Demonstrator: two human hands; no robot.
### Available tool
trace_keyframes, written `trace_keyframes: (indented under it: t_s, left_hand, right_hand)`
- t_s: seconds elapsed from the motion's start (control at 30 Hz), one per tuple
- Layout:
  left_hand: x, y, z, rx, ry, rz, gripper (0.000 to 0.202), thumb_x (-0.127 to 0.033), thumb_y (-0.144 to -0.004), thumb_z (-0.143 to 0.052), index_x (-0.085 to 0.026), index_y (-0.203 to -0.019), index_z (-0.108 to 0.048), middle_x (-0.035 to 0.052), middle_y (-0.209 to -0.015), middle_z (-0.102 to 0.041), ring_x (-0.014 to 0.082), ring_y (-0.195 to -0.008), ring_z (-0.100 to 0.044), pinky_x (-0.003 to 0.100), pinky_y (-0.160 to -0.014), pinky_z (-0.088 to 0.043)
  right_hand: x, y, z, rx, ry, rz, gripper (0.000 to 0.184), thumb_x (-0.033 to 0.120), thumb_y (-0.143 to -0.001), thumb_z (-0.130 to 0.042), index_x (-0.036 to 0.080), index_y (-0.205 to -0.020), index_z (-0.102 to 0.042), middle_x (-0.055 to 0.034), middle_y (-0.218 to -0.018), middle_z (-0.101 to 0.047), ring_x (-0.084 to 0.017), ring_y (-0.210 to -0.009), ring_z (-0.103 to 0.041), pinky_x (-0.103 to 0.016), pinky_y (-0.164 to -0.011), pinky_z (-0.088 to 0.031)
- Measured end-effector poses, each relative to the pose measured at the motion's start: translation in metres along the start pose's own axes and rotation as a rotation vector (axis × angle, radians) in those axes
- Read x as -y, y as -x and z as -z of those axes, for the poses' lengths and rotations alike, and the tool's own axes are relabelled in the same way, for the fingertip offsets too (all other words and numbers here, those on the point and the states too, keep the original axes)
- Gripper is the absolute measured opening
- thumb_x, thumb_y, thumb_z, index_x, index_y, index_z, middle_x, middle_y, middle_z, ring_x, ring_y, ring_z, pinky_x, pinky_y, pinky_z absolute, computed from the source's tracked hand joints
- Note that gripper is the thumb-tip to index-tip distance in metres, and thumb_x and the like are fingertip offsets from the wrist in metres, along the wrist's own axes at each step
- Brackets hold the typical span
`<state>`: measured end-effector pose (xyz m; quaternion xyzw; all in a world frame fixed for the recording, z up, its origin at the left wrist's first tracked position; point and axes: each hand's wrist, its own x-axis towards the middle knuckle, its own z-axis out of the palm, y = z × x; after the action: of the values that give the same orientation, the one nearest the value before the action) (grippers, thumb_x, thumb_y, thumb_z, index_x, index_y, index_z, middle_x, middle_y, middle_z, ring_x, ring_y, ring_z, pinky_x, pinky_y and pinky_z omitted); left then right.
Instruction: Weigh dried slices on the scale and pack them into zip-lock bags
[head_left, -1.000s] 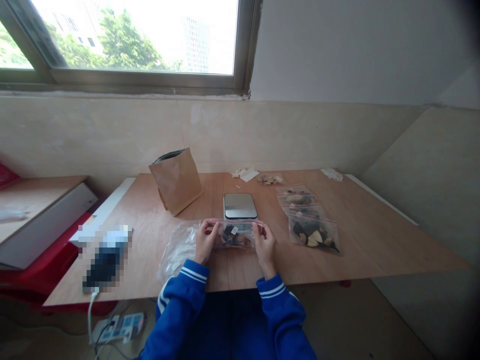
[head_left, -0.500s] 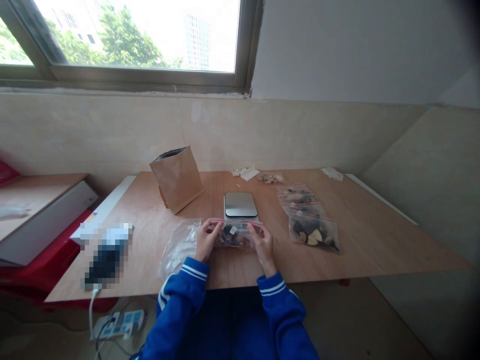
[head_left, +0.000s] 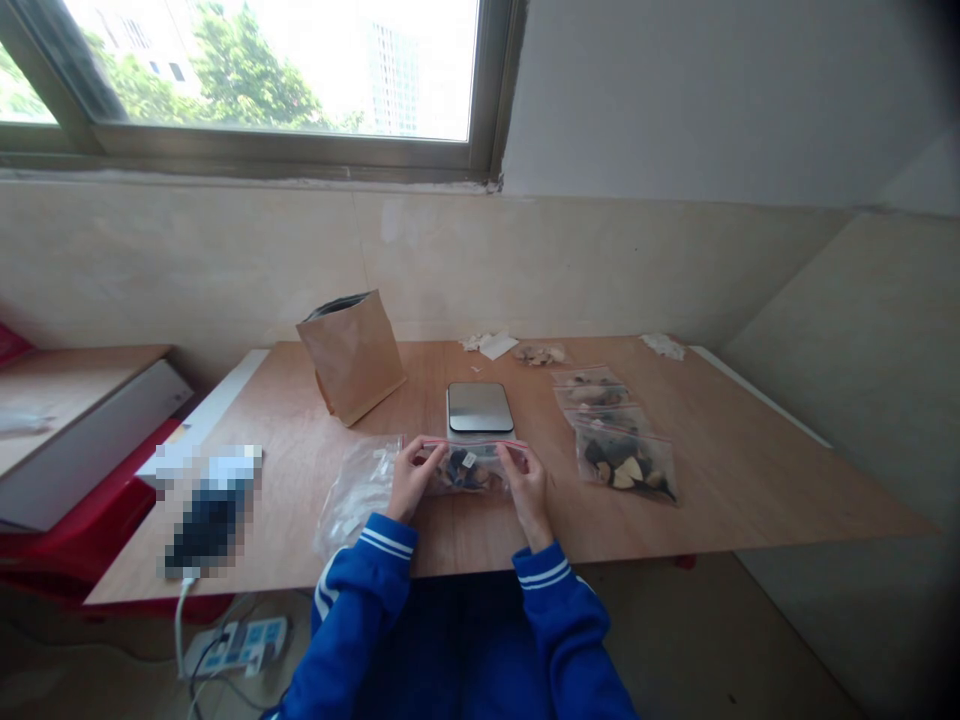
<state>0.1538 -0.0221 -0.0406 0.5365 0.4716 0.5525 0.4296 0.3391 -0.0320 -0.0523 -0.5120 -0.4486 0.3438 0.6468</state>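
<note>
A small clear zip bag (head_left: 471, 468) with a red seal strip holds dark and tan pieces. My left hand (head_left: 410, 483) pinches its left end and my right hand (head_left: 527, 485) pinches its right end, both just above the wooden table (head_left: 750, 480). A flat digital scale (head_left: 480, 408) with a shiny metal top lies just behind the bag. Both sleeves are blue with white stripes.
Empty clear bags (head_left: 358, 488) lie left of my hands. Filled zip bags (head_left: 624, 462) lie to the right. A brown paper bag (head_left: 352, 354) stands at the back left. Loose scraps (head_left: 541, 354) sit near the wall. A power strip (head_left: 238, 645) is on the floor.
My right hand has slid a little inward along the bag's seal, towards my left hand. The bag and left hand have stayed about where they were.
</note>
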Motion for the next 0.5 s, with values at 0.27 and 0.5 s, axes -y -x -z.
trace_keyframes:
  t_s: [0.27,0.5]
  left_hand:
    - [-0.0048,0.0010,-0.0008,0.014,-0.022,0.002,0.027,-0.045,-0.076,-0.073,-0.019,-0.082,-0.073,0.0061,-0.084,-0.072,0.0193,-0.078,-0.066,0.026,-0.066,-0.052]
    - [-0.0071,0.0009,0.0014,0.018,-0.021,0.002,0.026,-0.044,-0.074,-0.074,-0.018,-0.079,-0.074,0.0051,-0.080,-0.071,0.0183,-0.074,-0.065,0.025,-0.063,-0.049]
  right_hand:
    - [-0.0003,0.0014,-0.0029,0.062,-0.013,-0.015,0.029,0.045,-0.073,-0.075,0.018,-0.083,-0.074,-0.0078,-0.085,-0.075,-0.024,-0.083,-0.070,-0.041,-0.081,-0.058]
    - [-0.0021,0.0015,-0.0021,0.080,-0.017,0.014,0.027,0.045,-0.076,-0.073,0.018,-0.083,-0.074,-0.0061,-0.083,-0.075,-0.023,-0.082,-0.070,-0.039,-0.080,-0.057]
